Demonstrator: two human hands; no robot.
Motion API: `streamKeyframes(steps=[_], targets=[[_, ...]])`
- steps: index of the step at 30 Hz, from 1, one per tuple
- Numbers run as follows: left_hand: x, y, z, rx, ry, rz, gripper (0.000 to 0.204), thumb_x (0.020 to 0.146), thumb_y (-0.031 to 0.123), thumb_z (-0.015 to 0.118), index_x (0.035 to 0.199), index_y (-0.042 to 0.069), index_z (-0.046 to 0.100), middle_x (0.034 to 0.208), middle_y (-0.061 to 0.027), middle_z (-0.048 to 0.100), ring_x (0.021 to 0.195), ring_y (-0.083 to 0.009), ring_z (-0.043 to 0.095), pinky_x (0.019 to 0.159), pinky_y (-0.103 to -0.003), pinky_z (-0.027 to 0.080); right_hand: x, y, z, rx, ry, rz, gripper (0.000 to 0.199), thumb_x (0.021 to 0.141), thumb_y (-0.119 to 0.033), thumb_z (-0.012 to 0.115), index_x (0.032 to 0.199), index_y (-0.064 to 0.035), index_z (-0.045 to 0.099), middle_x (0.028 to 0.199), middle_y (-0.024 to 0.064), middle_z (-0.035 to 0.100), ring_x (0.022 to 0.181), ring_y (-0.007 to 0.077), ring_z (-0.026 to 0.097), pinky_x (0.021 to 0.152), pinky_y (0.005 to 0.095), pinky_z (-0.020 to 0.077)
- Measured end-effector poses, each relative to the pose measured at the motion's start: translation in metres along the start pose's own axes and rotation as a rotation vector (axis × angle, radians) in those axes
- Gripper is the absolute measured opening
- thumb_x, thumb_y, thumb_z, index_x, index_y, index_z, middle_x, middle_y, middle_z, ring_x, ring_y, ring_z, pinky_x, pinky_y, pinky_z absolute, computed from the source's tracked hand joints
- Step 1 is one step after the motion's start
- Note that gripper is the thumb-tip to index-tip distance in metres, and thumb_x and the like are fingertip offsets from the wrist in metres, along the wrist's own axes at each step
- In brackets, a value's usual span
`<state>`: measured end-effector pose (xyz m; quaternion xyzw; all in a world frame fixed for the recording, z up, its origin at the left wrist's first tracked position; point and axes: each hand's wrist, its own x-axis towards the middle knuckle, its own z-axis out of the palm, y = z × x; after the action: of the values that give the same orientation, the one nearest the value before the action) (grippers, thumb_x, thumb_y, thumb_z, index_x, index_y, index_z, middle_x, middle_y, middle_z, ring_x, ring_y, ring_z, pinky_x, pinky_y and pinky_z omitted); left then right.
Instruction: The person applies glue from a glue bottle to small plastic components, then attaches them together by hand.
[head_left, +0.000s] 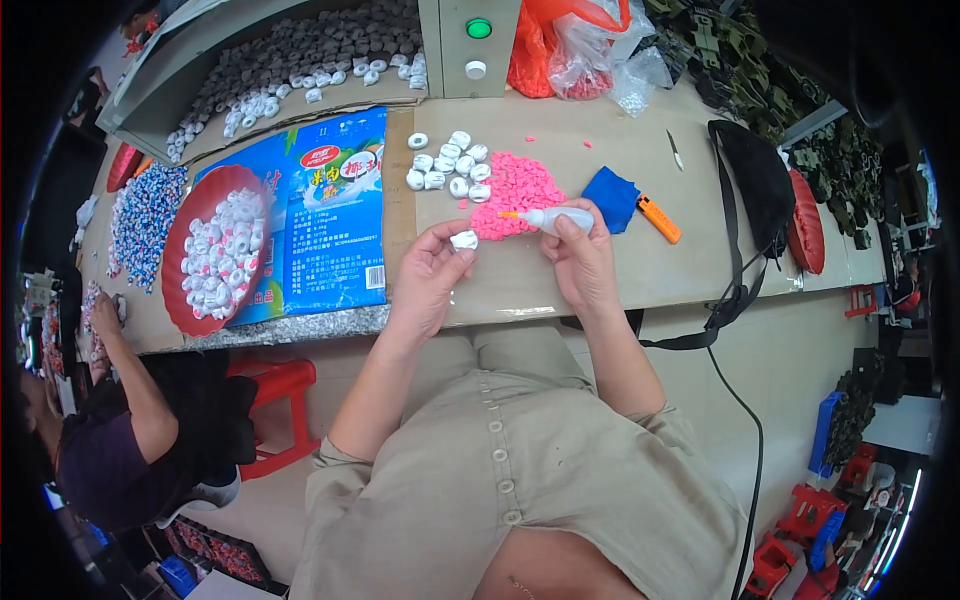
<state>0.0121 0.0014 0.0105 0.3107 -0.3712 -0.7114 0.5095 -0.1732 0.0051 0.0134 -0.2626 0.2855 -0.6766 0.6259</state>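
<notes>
Between the thumb and fingers of my left hand (pixel 433 272) is a small white rounded piece (pixel 464 240) with dark marks. My right hand (pixel 580 257) grips a translucent glue bottle (pixel 556 219), its orange-yellow nozzle pointing left toward the white piece, with a gap between them. Just beyond the nozzle spreads a heap of small pink pieces (pixel 525 184). A cluster of similar white pieces (pixel 458 160) sits to its left on the table. To the right of the bottle lie a dark blue cloth (pixel 611 198) and an orange-handled cutter (pixel 659 219).
On a blue printed cardboard sheet (pixel 338 215) rests a red dish (pixel 172 262) of white and pink pieces. A grey metal box (pixel 462 75) stands behind. A small knife (pixel 675 150) and black bag (pixel 752 190) lie right. A co-worker's arm (pixel 135 375) reaches in at left.
</notes>
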Motion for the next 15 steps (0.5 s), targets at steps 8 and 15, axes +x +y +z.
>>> streamKeyframes(steps=[8, 15], targets=[[0.0, -0.01, 0.002, 0.116, 0.017, 0.073, 0.03, 0.076, -0.001, 0.055, 0.105, 0.0, 0.046, 0.089, -0.0019, 0.052, 0.076, -0.0056, 0.049, 0.064, -0.017, 0.041, -0.004, 0.012, 0.002, -0.097, -0.013, -0.125, 0.019, 0.077, -0.008, 0.058, 0.092, -0.0056, 0.046, 0.083, 0.0038, 0.051, 0.069, 0.0078, 0.048, 0.056, 0.0201, 0.0381], [-0.001, -0.008, 0.001, 0.104, 0.03, 0.048, 0.028, 0.077, -0.005, 0.052, 0.104, -0.001, 0.046, 0.092, -0.0031, 0.052, 0.08, -0.0051, 0.049, 0.07, -0.017, 0.04, -0.014, 0.017, 0.009, -0.434, -0.067, -0.315, 0.023, 0.079, -0.013, 0.057, 0.094, -0.0027, 0.044, 0.087, 0.0069, 0.049, 0.073, 0.012, 0.048, 0.063, 0.024, 0.0409]])
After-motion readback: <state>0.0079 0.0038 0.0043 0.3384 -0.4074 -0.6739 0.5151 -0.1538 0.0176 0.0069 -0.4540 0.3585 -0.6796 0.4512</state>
